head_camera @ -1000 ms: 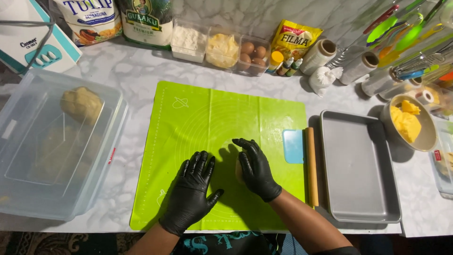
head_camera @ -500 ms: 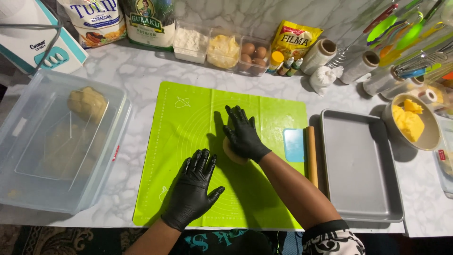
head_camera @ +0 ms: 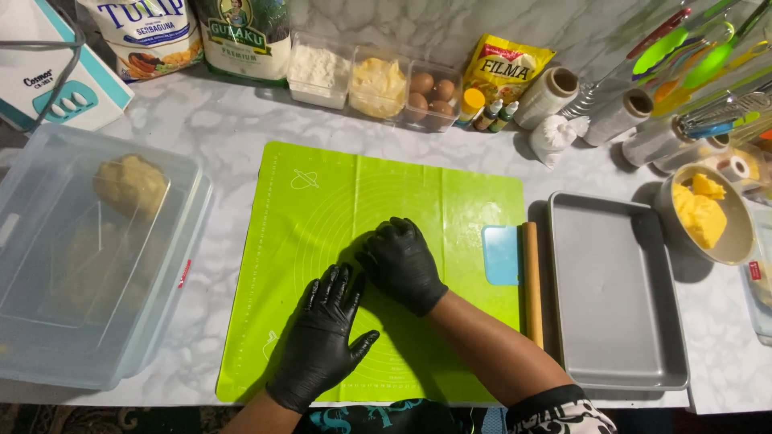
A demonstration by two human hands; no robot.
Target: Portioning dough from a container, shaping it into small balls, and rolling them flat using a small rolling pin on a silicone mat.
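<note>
My right hand [head_camera: 402,264] pulled back nearer since half second ago, palm cupped over dough piece, now hidden, mid green mat [head_camera: 354,209]. My left hand [head_camera: 326,337] flat, spread, empty beside it. Rolling judged underway.

A bright green silicone baking mat [head_camera: 322,209] lies flat on the marble counter, printed with faint concentric circles and ruler marks along its edges. Near its middle, whatever rests beneath the cupped black-gloved right hand [head_camera: 402,264] is hidden, so its shape cannot be told.
</note>
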